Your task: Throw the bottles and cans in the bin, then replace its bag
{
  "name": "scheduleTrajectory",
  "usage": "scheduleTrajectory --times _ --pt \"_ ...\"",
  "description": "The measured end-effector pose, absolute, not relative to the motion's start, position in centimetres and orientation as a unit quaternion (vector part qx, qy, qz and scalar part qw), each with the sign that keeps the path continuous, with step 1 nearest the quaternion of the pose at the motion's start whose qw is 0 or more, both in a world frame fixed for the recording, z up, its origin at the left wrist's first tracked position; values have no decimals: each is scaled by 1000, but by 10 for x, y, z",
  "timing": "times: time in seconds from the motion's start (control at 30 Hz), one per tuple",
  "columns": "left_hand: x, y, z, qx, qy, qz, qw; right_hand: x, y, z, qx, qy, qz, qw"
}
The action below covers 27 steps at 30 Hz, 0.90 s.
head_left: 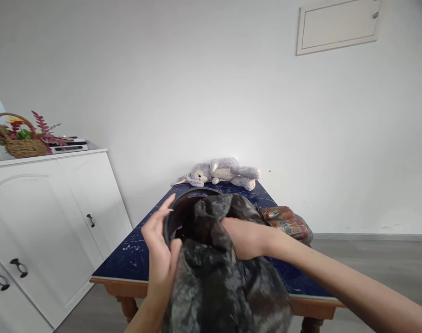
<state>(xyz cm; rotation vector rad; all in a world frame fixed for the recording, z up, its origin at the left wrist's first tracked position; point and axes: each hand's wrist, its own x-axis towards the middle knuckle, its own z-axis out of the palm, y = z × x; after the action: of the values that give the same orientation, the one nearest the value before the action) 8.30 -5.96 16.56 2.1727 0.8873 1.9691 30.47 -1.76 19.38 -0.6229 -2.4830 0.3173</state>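
A dark round bin (172,217) is tipped with its mouth partly toward me, above the near part of the table. My left hand (160,238) holds its left rim, fingers outside and thumb at the near edge. A thin black plastic bag (211,277) bunches over the bin's mouth and hangs down in front. My right hand (247,238) is closed in the bag's folds on the right side; its fingertips are hidden there. The bag covers most of the bin's body.
The blue marble-patterned table (131,249) has a grey plush rabbit (221,173) lying at its far end. Packaged goods in a clear bag (289,224) lie at its right edge. A white cabinet (58,222) stands left, bearing a flower basket (25,147).
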Motion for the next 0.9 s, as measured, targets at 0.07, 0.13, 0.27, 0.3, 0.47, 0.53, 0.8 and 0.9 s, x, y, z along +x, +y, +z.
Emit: scheduleTrajectory --times 0.07,0.13,0.27,0.3,0.47,0.53,0.8,0.9 --pt "59 -32 171 701 315 638 45 313 -19 214 -225 -926 85 290" --pt "43 -6 178 701 343 622 55 322 -22 231 -236 -900 62 362" --pt "38 12 189 681 395 610 92 333 -19 246 -265 -855 69 441" --pt "40 8 191 678 410 600 116 335 -17 246 -274 -850 75 444" --pt "43 -14 201 662 501 506 235 338 -6 236 -311 -844 127 418" --pt "42 -20 206 667 514 497 210 337 -5 232 -313 -848 137 406" --pt "78 -55 247 833 351 427 23 330 -17 213 -281 -835 111 459" --pt "89 -48 255 897 321 304 -6 331 -21 197 -287 -801 69 522"
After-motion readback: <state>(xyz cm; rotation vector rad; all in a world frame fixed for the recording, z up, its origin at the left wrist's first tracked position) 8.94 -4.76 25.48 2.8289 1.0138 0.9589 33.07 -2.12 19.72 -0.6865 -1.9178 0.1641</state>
